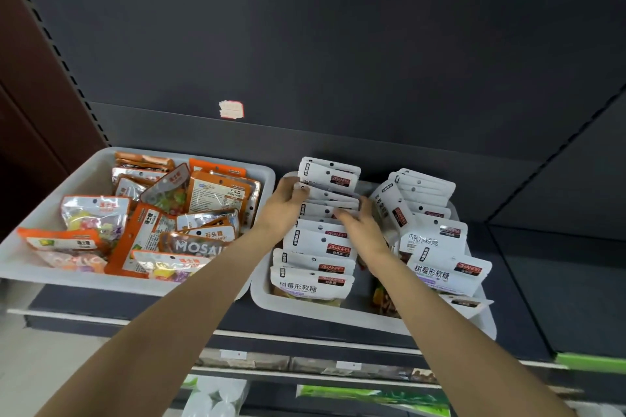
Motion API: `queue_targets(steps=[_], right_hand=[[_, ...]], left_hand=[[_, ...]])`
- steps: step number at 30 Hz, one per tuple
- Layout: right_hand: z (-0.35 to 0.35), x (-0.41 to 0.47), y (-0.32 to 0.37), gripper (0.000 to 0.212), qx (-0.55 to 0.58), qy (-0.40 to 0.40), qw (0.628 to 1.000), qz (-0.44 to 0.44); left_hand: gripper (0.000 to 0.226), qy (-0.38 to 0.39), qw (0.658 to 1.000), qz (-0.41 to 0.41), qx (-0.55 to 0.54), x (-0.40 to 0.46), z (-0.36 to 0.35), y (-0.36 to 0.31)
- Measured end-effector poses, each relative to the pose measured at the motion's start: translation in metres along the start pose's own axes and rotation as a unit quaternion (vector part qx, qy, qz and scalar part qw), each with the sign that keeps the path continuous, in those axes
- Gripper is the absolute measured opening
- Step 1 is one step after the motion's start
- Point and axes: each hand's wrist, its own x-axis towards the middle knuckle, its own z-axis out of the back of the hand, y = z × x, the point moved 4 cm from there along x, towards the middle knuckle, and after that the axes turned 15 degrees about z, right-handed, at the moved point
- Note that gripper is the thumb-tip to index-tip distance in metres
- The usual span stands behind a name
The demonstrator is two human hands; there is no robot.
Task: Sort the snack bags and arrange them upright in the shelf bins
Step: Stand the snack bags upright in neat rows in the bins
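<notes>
Head view: two white bins sit side by side on a dark shelf. The left bin, toward 9 o'clock, holds orange snack bags lying jumbled, flat and tilted, mixed with clear candy bags. The right bin, near the picture's centre and out toward 3 o'clock, holds white snack bags in two rows. The left row stands upright, front to back; the right row leans more loosely, its front bags tilted toward 3 o'clock.

Both bare arms reach in from 6 o'clock to the left row. The left hand is at the row's 9 o'clock edge, its fingers curled onto the tops of the bags in the middle of the row, thumb side hidden. The right hand lies at the row's 3 o'clock edge, between the two rows, fingers nearly straight and pressed against the bag tops; whether it pinches any bag cannot be told.

A small red-and-white sticker clings to the dark back panel at 12 o'clock. Lower shelves with green packaging show at 6 o'clock.
</notes>
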Motion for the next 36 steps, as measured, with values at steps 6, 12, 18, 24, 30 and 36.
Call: queue_targets(steps=[6,12,18,24,30,36], right_hand=[[0.007,0.026,0.014,0.069,-0.063,0.015,0.998,-0.027],[-0.003,0.017,0.005,0.066,-0.044,0.067,0.997,-0.016],[0.006,0.021,0.004,0.066,-0.018,-0.011,0.999,-0.032],[0.012,0.027,0.008,0.057,-0.091,-0.013,0.995,-0.045],[0.010,0.019,-0.004,0.051,-0.058,-0.008,0.997,-0.043],[0.015,0.037,0.003,0.062,-0.001,-0.002,0.997,-0.078]], left_hand=[[0.050,-0.006,0.997,0.082,0.000,0.015,0.003,-0.013],[0.055,0.048,0.993,0.101,-0.049,0.021,-0.007,-0.001],[0.046,0.014,0.999,0.009,0.049,0.020,-0.001,-0.001],[0.057,-0.030,0.936,-0.127,0.326,0.011,0.000,-0.011],[0.050,-0.005,0.923,-0.097,0.371,0.010,0.002,0.001],[0.052,-0.011,0.997,0.024,0.075,0.018,0.007,-0.021]])
